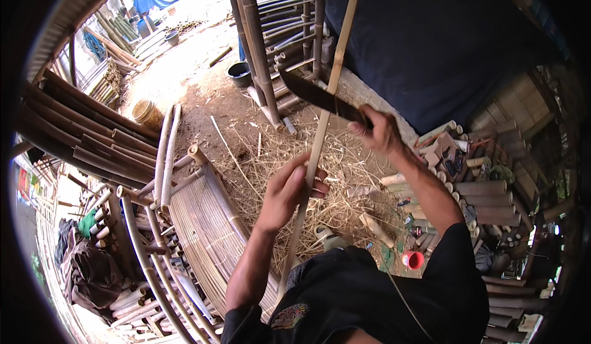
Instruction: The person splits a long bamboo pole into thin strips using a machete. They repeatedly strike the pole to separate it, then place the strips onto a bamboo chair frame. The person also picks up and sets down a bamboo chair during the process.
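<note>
A long, pale bamboo strip [319, 136] runs from beside my body up past the top of the view. My left hand [289, 190] is closed round its lower middle, thumb on the near side and fingertips showing beyond the right edge. My right hand [378, 132] grips the handle of a machete [317, 96], most of the handle hidden by the fingers. The dark, broad blade points up and left. It crosses the strip above my left hand and appears to lie against it, though the exact contact is hard to make out.
Bamboo shavings [345, 159] cover the ground below my hands. A slatted bamboo bench [209, 221] stands left, a bamboo rack [265, 48] ahead. Cut bamboo tubes [483, 195] and a red cup [413, 259] lie right. A dark sheet [431, 42] hangs at far right.
</note>
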A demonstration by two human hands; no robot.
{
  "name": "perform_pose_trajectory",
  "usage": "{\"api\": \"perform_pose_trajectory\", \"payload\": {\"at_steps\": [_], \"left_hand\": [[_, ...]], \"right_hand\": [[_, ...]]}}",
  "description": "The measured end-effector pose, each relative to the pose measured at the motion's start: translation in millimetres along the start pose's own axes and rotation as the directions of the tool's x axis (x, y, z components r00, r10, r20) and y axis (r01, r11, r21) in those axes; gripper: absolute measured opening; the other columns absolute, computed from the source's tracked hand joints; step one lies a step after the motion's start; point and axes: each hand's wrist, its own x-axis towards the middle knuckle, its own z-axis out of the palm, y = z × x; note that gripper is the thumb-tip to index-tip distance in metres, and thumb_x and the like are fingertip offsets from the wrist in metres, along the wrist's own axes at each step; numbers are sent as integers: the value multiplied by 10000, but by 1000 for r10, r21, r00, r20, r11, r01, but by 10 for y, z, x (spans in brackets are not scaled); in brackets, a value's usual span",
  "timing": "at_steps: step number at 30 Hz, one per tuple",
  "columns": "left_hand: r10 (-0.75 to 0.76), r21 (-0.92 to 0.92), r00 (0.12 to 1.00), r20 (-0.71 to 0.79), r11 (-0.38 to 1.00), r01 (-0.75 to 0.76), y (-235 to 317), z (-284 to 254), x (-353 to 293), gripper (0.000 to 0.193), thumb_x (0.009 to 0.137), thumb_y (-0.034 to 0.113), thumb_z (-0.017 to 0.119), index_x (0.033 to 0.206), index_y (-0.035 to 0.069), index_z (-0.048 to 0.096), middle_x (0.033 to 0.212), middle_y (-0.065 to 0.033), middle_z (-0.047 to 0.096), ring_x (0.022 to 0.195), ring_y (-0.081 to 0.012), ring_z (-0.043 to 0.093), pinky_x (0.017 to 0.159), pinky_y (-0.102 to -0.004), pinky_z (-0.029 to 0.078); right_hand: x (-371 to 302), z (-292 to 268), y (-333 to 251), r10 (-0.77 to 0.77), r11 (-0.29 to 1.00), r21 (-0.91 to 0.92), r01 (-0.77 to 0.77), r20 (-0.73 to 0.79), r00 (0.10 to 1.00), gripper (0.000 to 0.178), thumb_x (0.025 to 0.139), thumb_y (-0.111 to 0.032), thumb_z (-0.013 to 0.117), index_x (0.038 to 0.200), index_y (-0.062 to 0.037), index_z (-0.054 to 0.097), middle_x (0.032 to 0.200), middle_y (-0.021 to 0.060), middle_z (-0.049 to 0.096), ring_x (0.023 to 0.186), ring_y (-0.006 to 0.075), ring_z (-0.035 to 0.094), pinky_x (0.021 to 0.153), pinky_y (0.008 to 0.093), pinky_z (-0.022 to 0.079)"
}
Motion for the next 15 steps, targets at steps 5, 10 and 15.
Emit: {"api": "perform_pose_trajectory", "payload": {"at_steps": [5,10,15], "left_hand": [[-84,173,959,-270,976,134,-60,115,71,304,994,230,512,1157,-14,593,641,27,523,480,-31,417,421,-187,296],[-116,130,942,-314,978,163,-247,235,-326,367,996,209,515,1271,-32,542,658,57,468,537,-24,396,458,-187,303],[-169,106,913,-371,969,223,-249,145,-484,368,992,182,520,1271,-57,528,708,52,483,595,-19,416,490,-178,324]], "right_hand": [[-203,367,-302,-377,926,-9,377,-20,926,530,890,-597,528,749,-86,546,567,41,550,484,201,581,455,338,466],[-137,477,8,228,961,156,-228,17,973,499,955,-556,424,786,-107,562,518,0,501,393,109,473,348,303,401],[-476,630,-235,-243,969,-18,248,139,960,476,929,-532,497,770,-89,566,522,42,521,447,177,541,405,341,426]]}}
